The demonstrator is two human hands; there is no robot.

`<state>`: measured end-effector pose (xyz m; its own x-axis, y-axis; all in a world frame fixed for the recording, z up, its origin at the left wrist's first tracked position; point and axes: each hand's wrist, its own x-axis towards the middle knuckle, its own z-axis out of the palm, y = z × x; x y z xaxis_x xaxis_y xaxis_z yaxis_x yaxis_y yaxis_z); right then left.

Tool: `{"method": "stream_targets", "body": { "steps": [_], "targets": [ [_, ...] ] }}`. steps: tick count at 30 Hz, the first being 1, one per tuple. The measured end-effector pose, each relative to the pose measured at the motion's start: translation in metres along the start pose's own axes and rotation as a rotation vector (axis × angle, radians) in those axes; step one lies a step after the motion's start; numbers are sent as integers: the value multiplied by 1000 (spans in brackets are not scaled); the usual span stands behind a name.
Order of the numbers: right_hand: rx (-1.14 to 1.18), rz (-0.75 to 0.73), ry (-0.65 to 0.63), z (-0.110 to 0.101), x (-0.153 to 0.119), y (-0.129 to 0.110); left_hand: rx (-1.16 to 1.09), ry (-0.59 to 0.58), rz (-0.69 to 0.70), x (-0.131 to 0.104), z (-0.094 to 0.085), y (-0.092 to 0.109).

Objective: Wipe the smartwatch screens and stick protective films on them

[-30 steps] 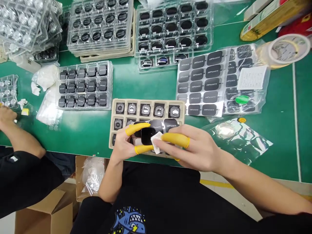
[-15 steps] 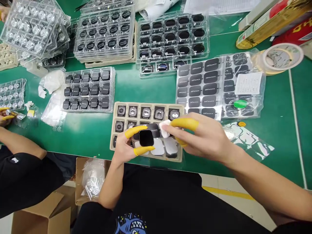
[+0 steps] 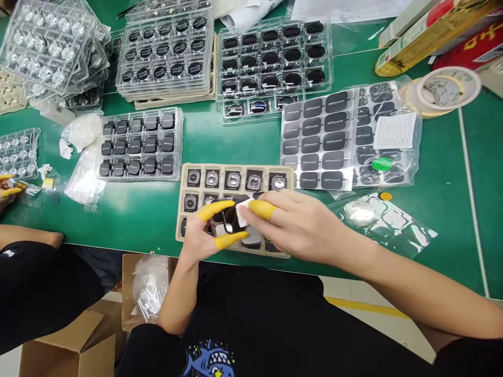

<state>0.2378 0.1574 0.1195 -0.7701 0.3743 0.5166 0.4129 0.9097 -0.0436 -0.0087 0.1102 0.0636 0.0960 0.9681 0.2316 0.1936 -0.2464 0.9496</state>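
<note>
My left hand (image 3: 198, 230), in yellow finger cots, grips a smartwatch body (image 3: 229, 220) with a dark glossy screen by its edges. The watch is tilted to the right. My right hand (image 3: 291, 222), also in yellow finger cots, pinches a folded white cloth (image 3: 242, 212) against the watch's face, covering part of it. Both hands are above a beige tray (image 3: 178, 209) whose compartments hold several watch bodies (image 3: 232, 179), with sensor backs showing in the rear row. My hands and the watch hide much of the tray's front right.
Behind are a clear tray of black square pieces (image 3: 134, 145), stacked trays of round black discs (image 3: 163, 57) and a tray of dark lenses (image 3: 271, 57). Label sheets (image 3: 318, 141) and tape rolls (image 3: 448, 94) lie right. A co-worker's hand (image 3: 10, 191) is at far left.
My right hand has moved left, bringing the white cloth from beside the watch onto its screen. The watch has tilted in my left hand. The whole view has shifted slightly.
</note>
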Motion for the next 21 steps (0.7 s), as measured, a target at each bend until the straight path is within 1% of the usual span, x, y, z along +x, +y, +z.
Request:
{"method": "stream_targets", "body": {
  "steps": [2, 5, 8, 10, 12, 15, 17, 19, 21],
  "targets": [
    [2, 44, -21, -6, -7, 3, -24, 23, -14, 0, -2, 0],
    [69, 129, 57, -14, -15, 1, -36, 4, 4, 1, -4, 1],
    [103, 188, 112, -13, -13, -6, -56, -42, 17, 2, -1, 1],
    [92, 184, 116, -8, -8, -11, -45, -63, -12, 1, 1, 1],
    [93, 148, 106, 0, -1, -15, 0, -77, -28, 1, 2, 1],
    [153, 92, 94, 9, 5, -18, 71, -90, 39, 2, 1, 0],
    [244, 56, 61, 9, 5, -18, 97, -79, 102, 2, -1, -2],
    [343, 19, -15, 4, 1, -14, 115, -61, 137, 1, -2, -5],
    [361, 5, -102, -4, -5, -6, 120, -52, 139, -2, -4, -8]
  ]
}}
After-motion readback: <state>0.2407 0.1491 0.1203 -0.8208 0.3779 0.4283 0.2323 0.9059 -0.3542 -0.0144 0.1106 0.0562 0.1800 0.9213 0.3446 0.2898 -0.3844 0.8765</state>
